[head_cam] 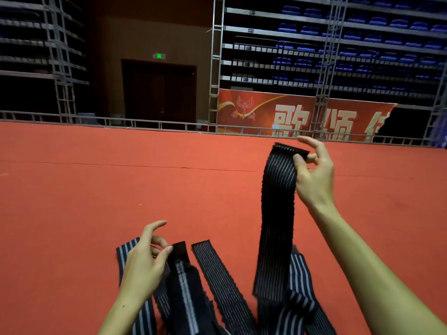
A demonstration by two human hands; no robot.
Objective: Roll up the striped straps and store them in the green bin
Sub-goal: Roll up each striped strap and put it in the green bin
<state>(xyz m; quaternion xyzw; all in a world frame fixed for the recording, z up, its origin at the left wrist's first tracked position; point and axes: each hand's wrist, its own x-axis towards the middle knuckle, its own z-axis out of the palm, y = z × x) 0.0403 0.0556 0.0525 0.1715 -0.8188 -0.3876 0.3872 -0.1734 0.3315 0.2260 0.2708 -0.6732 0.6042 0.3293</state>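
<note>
- Red carpet [96,189] covers the wide floor, and a low metal railing [145,124] closes its far edge.
- Behind the railing stand rows of blue seats [362,37] on dark stands, a dark double door [159,90] with a green exit sign [159,56] above it, and a red banner [290,112] with large pale characters.
- The right hand [314,175] is raised above the carpet and pinches the top end of one striped strap [278,213] between the thumb and a finger; the other fingers are spread loosely and hold nothing.
- This strap hangs straight down from the pinch, and its lower part reaches the pile of other straps on the carpet.
- The left hand [142,259] is low, near the carpet, and pinches the dark end of a second strap [183,281] with thumb and fingertips; its index finger is lifted and slightly bent.
- A third strap [217,276] lies flat on the carpet between the two hands, with thin pale stripes.
- More straps with wider stripes [297,286] lie crossed under the hanging one, and another one shows under the left hand at the left side [125,250].
- None of the straps seen is rolled.
</note>
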